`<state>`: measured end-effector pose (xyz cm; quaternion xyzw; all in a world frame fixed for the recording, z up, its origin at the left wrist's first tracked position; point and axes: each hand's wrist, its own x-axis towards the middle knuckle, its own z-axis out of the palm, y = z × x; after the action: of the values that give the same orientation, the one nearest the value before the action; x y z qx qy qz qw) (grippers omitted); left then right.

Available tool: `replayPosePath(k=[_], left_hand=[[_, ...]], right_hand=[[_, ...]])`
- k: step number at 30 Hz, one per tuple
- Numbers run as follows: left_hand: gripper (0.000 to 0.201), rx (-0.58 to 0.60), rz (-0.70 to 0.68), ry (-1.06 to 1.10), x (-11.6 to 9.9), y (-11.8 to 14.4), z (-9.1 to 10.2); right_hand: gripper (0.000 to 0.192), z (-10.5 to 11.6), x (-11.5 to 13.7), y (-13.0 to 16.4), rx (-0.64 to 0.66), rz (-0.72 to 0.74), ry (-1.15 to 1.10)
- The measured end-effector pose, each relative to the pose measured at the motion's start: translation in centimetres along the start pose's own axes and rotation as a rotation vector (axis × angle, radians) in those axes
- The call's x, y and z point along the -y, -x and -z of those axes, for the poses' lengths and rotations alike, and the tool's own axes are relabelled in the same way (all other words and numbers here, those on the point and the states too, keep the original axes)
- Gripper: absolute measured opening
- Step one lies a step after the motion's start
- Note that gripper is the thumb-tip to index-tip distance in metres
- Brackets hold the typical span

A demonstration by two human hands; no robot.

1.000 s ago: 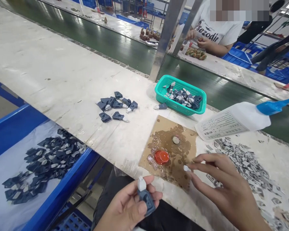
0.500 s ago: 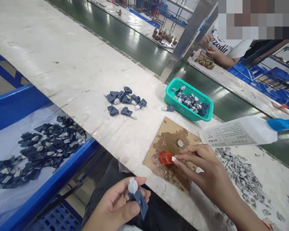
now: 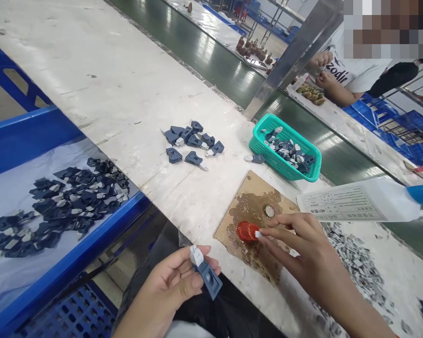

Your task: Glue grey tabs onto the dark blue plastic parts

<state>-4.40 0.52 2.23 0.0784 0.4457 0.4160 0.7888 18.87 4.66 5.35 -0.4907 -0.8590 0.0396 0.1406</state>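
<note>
Between the thumb and fingers of my left hand point(image 3: 176, 284) is a dark blue plastic part point(image 3: 209, 278) with a light grey piece point(image 3: 196, 256) at its upper end. My right hand point(image 3: 299, 241) pinches a small light grey piece point(image 3: 257, 234) against the edge of a red cap point(image 3: 246, 231). That cap lies on a glue-stained cardboard sheet point(image 3: 239, 199), with a small round whitish cap point(image 3: 269, 210) near it. Behind my right hand lies a white glue bottle point(image 3: 359, 201) with a blue tip. Loose light grey pieces point(image 3: 359, 263) are heaped beside my right forearm.
A green basket point(image 3: 285, 171) holds several blue and grey parts. More blue parts point(image 3: 193, 138) lie on the white table point(image 3: 102, 89). At left, a blue tray point(image 3: 102, 225) carries many. A metal post point(image 3: 292, 58) stands before a co-worker point(image 3: 352, 70) across the green belt point(image 3: 211, 77).
The camera view has shifted, so the table things appear farther right. My left hand has turned the blue part slightly. My right hand still holds the grey piece at the red cap.
</note>
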Motion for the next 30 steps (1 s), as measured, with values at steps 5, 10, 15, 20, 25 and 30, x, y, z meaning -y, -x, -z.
replayPosePath(k=[5, 10, 15, 20, 25, 30], left_hand=[[0.025, -0.015, -0.067, -0.055, 0.4, -0.2, -0.4], [0.015, -0.006, -0.139, -0.177, 1.2, -0.6, -0.7], [0.01, 0.0, -0.221, -0.217, 1.8, -0.8, -1.4], [0.013, -0.001, -0.266, -0.287, 1.7, -0.5, -2.0], [0.016, -0.011, -0.294, -0.349, 1.7, -0.4, -2.1], [0.018, 0.0, -0.357, -0.418, 1.9, -0.4, -2.0]], right_hand=[[0.009, 0.8, 0.1, -0.2, -0.128, 0.04, 0.025], [0.009, 0.5, 0.3, 0.0, -0.16, -0.01, 0.031], [0.009, 0.8, 2.9, 0.9, -0.262, -0.1, -0.027], [0.014, -0.1, 5.2, 1.4, -0.218, -0.062, -0.229], [0.013, -1.4, 5.6, 1.3, -0.243, -0.054, -0.276], [0.017, -1.3, 5.6, 1.2, -0.201, -0.026, -0.271]])
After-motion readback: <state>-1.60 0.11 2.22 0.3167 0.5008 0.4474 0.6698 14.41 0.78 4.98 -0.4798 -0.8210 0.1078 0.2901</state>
